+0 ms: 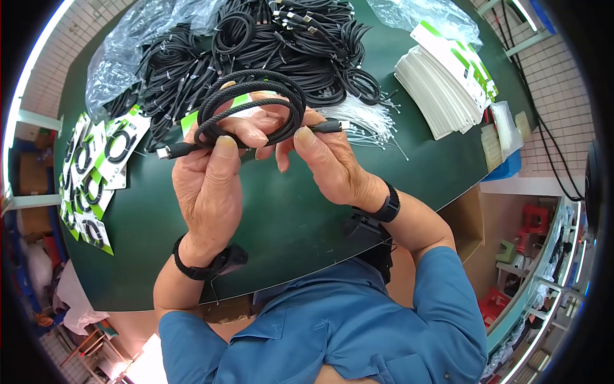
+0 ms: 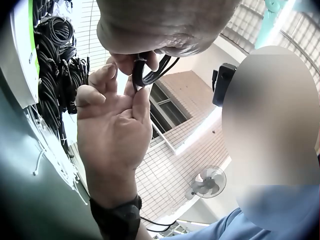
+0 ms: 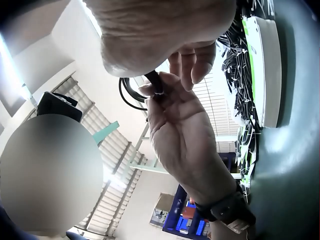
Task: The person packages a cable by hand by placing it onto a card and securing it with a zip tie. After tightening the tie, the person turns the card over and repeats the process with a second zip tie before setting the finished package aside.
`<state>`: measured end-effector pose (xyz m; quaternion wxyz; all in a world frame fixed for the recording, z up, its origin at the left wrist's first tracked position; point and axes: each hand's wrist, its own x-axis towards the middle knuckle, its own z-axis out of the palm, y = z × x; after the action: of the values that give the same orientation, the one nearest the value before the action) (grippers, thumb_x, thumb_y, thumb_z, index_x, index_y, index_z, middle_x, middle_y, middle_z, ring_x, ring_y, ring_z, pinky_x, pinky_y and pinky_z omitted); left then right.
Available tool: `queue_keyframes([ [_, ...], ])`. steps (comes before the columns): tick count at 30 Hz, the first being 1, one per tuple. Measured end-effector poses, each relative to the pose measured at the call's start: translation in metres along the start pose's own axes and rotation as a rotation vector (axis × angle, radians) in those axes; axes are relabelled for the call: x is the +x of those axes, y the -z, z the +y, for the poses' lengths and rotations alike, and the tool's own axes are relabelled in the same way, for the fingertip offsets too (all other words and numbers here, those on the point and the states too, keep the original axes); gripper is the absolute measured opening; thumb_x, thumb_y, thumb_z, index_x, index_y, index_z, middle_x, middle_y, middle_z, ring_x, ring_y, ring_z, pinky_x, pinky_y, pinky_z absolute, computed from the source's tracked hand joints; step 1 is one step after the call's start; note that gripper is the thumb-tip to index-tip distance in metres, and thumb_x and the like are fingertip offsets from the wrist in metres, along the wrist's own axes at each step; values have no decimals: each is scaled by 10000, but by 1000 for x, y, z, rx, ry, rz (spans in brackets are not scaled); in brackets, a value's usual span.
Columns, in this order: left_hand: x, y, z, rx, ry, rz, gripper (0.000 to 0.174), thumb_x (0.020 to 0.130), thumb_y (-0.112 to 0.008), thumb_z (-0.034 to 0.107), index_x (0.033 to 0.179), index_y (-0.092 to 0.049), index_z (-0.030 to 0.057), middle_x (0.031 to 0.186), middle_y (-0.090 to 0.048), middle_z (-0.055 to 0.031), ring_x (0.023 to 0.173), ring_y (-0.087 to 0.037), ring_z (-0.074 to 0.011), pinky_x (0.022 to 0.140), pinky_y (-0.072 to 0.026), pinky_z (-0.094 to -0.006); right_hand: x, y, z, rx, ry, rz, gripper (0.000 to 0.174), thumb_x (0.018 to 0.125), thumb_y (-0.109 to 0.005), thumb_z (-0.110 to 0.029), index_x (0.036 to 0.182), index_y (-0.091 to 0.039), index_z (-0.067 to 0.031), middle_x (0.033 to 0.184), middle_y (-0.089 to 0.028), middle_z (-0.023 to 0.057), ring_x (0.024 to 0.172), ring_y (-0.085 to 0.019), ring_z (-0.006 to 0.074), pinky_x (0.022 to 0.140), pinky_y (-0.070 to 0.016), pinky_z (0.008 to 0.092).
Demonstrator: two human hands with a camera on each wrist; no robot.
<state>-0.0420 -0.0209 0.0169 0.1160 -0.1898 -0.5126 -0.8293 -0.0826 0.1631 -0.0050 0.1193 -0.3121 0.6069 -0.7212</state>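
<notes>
A coiled black braided cable (image 1: 295, 105) is held up over the green table in the head view, its loops standing upright between both hands. My left hand (image 1: 214, 185) grips the coil's left side, thumb in front. One plug (image 1: 179, 150) with a metal tip points out to the left of that hand. The right hand (image 1: 332, 166) pinches the coil's lower right between thumb and fingers, and the other plug (image 1: 331, 127) sticks out rightward above it. In the left wrist view, a small part of the coil (image 2: 142, 75) shows between the hands; the rest is hidden.
A heap of black cables (image 1: 256, 51) covers the back of the table (image 1: 288, 224). White zip ties (image 1: 368, 121) lie right of it, beside a stack of white-and-green cards (image 1: 441, 89). Cards with cables mounted (image 1: 118, 147) lie at left. Clear plastic bags (image 1: 115, 64) sit behind.
</notes>
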Motion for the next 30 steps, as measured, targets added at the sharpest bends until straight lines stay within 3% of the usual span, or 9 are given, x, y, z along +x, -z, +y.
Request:
queue_keyframes([
  [4, 0, 6, 0, 58, 32, -23, 256, 1116, -531, 190, 1170, -665, -22, 1203, -715, -151, 1137, -663, -234, 898, -527, -372, 0, -4, 1, -21, 22, 64, 497, 1127, -383, -337, 1475, -557, -29, 1093, -674, 81, 811, -610, 117, 746, -515, 275],
  [12, 1, 2, -1, 80, 82, 28, 342, 1133, -496, 225, 1300, -611, -50, 1183, -715, -141, 1160, -669, -252, 973, -544, -411, 2, -5, 7, 91, -22, 98, 509, 1143, -402, -346, 1457, -570, 17, 1135, -659, 69, 793, -595, 103, 704, -496, 264],
  [15, 0, -4, -2, -166, 271, 143, 455, 1154, -425, 304, 1404, -557, -52, 1161, -717, -134, 1165, -675, -267, 1010, -549, -434, 5, -1, 6, 180, -105, 144, 549, 1136, -449, -401, 1502, -526, 2, 1190, -667, 48, 818, -578, 93, 691, -460, 257],
  [16, 1, -1, -3, -164, 257, 150, 455, 1154, -425, 304, 1404, -557, -52, 1161, -717, -134, 1165, -675, -267, 1010, -549, -434, 5, 0, 5, 224, -154, 173, 577, 1133, -472, -429, 1524, -504, -6, 1217, -671, 38, 830, -569, 87, 684, -442, 254],
  [19, 5, 8, -11, -219, 480, 277, 551, 1165, -353, 384, 1485, -498, -40, 1112, -721, -120, 1132, -682, -264, 1000, -556, -438, 6, 1, 13, 375, -233, 180, 537, 1139, -473, -401, 1502, -519, -8, 1173, -659, 8, 783, -539, 72, 660, -421, 240],
  [23, 4, 27, -19, -314, 526, 187, 576, 1164, -337, 418, 1477, -511, -33, 1079, -724, -102, 1097, -687, -249, 1012, -543, -436, 11, 1, 6, 521, -293, 185, 494, 1143, -478, -372, 1476, -531, -12, 1088, -641, -18, 727, -495, 56, 634, -396, 223],
  [28, 7, 33, -23, -262, 552, 264, 598, 1161, -336, 445, 1486, -506, -27, 1055, -726, -93, 1079, -683, -244, 1045, -518, -443, 10, 5, 9, 621, -328, 125, 469, 1147, -477, -342, 1479, -509, -12, 1029, -630, -18, 690, -471, 44, 618, -384, 210],
  [30, 4, 40, -27, -378, 520, 253, 608, 1151, -348, 482, 1494, -515, 9, 1059, -726, -89, 1132, -664, -239, 1086, -488, -434, 9, 5, 11, 589, -347, 105, 486, 1138, -504, -336, 1505, -480, -18, 1053, -630, -18, 680, -471, 44, 606, -392, 215],
])
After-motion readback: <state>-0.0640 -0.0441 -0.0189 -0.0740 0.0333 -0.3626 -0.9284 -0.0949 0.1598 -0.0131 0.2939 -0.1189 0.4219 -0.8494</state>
